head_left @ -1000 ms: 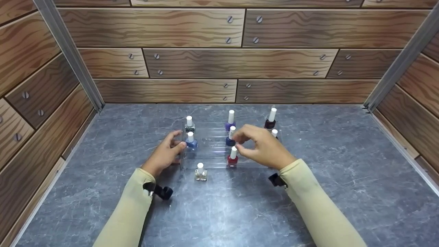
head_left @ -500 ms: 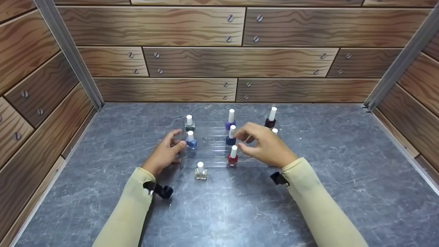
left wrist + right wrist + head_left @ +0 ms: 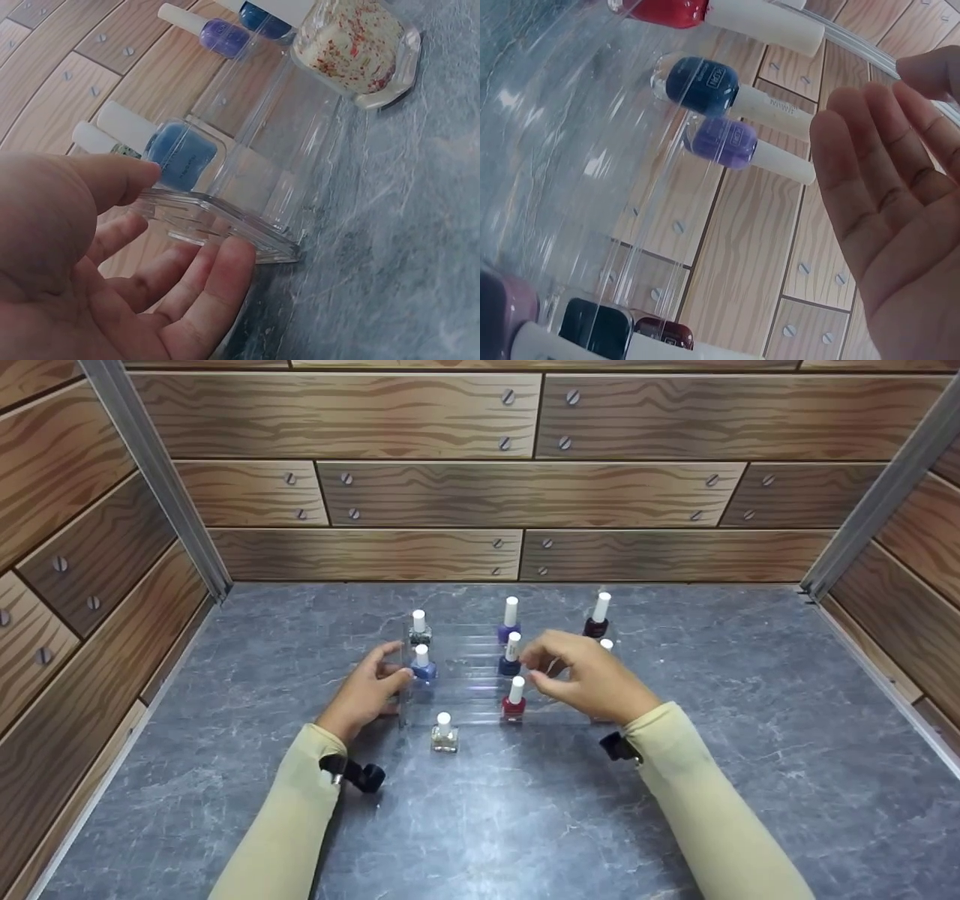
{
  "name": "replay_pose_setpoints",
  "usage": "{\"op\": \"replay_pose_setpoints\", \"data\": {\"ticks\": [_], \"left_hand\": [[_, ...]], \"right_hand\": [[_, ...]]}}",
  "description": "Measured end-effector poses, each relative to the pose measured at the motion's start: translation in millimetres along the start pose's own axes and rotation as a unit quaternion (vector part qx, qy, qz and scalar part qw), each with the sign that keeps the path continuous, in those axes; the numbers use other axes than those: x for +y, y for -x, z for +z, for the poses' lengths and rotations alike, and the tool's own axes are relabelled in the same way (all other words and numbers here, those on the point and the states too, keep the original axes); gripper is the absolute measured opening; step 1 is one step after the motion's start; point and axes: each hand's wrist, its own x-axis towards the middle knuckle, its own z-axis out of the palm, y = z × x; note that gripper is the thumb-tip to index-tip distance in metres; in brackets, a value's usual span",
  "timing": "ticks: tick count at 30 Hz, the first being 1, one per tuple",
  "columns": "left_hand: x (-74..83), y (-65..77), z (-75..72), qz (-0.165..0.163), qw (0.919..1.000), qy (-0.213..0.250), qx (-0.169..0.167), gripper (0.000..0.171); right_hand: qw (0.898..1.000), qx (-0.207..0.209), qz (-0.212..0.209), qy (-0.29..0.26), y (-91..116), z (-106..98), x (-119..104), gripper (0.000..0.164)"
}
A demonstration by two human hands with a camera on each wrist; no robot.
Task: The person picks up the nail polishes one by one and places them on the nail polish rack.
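A clear stepped rack [image 3: 472,694] bears several nail polish bottles with white caps. At its left end, my left hand [image 3: 364,690] grips the side panel, thumb over the edge and fingers on the outer face. Close to the thumb stands a light blue bottle [image 3: 184,154]. My right hand [image 3: 589,675] hovers beside the dark blue bottle [image 3: 509,664], fingers bent a little and holding nothing; the right wrist view shows its fingertips [image 3: 831,131] apart from the caps. A red bottle [image 3: 513,706] stands in the front row, and a purple bottle [image 3: 509,630] behind.
On the table in front of the rack stands a glitter bottle [image 3: 444,737]. A dark bottle [image 3: 596,625] is at the back right. My right hand partly hides others, including a mauve bottle [image 3: 506,315] and a dark teal one [image 3: 592,326]. Wood-patterned walls [image 3: 420,495] enclose the table.
My right hand has drawn slightly right, away from the dark blue and red bottles. The left hand keeps its place on the rack, and the head view has shifted slightly.
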Motion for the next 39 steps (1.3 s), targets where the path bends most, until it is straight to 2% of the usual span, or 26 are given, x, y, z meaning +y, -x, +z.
{"op": "replay_pose_setpoints", "data": {"ticks": [9, 13, 16, 21, 26, 31, 39], "left_hand": [[-5.3, -0.5, 4.2, -0.003, 1.0, 0.001, 0.009, 0.062], [-6.5, -0.7, 5.5, -0.005, 0.9999, 0.005, 0.008, 0.062], [-6.9, -1.3, 6.1, -0.005, 0.9999, 0.007, 0.007, 0.062], [-5.0, -2.2, 7.6, -0.005, 0.9999, 0.002, 0.01, 0.061], [-1.4, -2.7, 9.7, -0.002, 0.9999, 0.002, 0.012, 0.06], [-1.2, -1.6, 8.8, 0.0, 0.9997, 0.003, 0.022, 0.06], [-0.4, -1.2, 5.3, 0.0, 0.9995, -0.008, 0.032, 0.059]], "right_hand": [[0.999, -0.015, 0.029, -0.004, 5.1, -2.3, 1.7, 0.015], [1.0, 0.011, 0.023, 0.003, 7.6, -2.0, 2.0, 0.016], [1.0, 0.012, 0.008, -0.002, 7.4, 1.6, -4.4, 0.015], [0.999, -0.039, -0.002, 0.008, 1.6, 17.5, -30.6, 0.012], [0.994, -0.092, 0.028, 0.059, -10.0, 42.9, -49.6, 0.015], [0.984, -0.137, 0.06, 0.095, -26.0, 68.0, -55.1, 0.022], [0.976, -0.149, 0.058, 0.147, -39.8, 91.1, -51.0, 0.018]]}}
